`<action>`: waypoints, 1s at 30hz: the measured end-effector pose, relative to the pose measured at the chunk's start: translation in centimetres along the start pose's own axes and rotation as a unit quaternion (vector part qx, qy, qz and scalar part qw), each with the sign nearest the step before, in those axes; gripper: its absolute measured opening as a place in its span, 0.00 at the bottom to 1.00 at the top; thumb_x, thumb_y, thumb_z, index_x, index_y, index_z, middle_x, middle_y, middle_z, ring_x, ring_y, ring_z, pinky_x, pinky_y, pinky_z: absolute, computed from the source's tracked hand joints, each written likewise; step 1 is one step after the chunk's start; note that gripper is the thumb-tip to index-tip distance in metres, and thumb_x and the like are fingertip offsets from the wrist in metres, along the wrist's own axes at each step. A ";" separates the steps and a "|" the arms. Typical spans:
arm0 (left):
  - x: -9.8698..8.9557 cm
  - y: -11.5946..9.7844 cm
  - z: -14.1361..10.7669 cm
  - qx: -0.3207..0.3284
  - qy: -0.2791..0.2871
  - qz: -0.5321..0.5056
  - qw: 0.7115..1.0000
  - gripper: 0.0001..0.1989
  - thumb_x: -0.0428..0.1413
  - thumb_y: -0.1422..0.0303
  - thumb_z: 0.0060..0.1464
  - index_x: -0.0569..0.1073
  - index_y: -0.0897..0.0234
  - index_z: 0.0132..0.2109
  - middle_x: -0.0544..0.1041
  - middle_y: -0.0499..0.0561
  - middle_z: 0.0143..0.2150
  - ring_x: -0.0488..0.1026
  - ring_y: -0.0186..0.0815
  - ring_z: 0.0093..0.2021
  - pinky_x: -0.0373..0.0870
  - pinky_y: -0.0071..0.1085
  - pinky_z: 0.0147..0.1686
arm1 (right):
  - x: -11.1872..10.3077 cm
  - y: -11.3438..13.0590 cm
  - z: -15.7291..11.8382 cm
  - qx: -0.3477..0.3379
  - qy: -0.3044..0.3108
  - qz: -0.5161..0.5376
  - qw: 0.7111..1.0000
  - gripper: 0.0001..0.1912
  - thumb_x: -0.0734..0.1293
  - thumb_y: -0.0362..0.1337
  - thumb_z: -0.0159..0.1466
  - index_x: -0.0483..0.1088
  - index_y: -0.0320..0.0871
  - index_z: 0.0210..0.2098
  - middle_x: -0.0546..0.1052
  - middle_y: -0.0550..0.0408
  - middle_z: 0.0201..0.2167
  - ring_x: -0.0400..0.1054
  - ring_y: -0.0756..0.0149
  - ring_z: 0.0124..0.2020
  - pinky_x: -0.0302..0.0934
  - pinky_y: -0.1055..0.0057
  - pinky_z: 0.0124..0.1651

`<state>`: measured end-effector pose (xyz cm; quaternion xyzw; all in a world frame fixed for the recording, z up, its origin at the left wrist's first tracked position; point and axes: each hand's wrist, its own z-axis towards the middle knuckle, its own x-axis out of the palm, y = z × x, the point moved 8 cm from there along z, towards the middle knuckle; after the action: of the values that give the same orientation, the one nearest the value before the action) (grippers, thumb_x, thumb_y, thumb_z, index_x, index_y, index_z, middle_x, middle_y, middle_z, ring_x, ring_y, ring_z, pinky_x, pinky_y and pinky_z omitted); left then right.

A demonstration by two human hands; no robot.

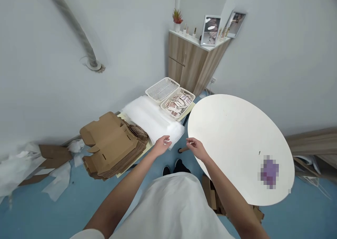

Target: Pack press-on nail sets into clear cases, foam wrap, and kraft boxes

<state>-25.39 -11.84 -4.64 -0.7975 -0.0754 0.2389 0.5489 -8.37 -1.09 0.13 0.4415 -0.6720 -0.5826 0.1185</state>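
Note:
My left hand [162, 146] is held out beside the near edge of a stack of white packing sheets [150, 116]. Its fingers are apart and nothing is in them; whether it touches the sheets I cannot tell. My right hand [196, 148], fingers loosely bent and also without anything in it, is at the left rim of the white oval table [234, 126]. Left of the sheets lies a pile of flat brown cardboard boxes [110, 140]. Behind them stand a white basket of small printed cards [177, 104] and another white basket [162, 90] holding clear plastic pieces.
A blurred purple item [270, 172] lies on the oval table's right side. At the back corner is a wooden cabinet [188, 60] with picture frames, small bottles and a potted plant. Cardboard and white wrapping [58, 183] are strewn on the floor at left; more cardboard [210, 193] is under the table.

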 end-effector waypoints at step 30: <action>-1.4 -3.9 30.0 -0.053 -0.010 0.109 0.993 0.27 0.54 0.72 0.45 0.63 0.65 0.55 0.57 0.56 0.61 0.48 0.45 0.62 0.43 0.41 0.60 | -0.1 2.6 34.0 -0.164 0.026 -0.300 0.939 0.29 0.58 0.29 0.55 0.53 0.36 0.57 0.47 0.44 0.63 0.34 0.52 0.64 0.38 0.50 0.60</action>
<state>-39.93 14.32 -9.16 -0.8266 -0.0060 0.3008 0.4756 -32.40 21.85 -7.44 0.6124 -0.4001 -0.6813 0.0262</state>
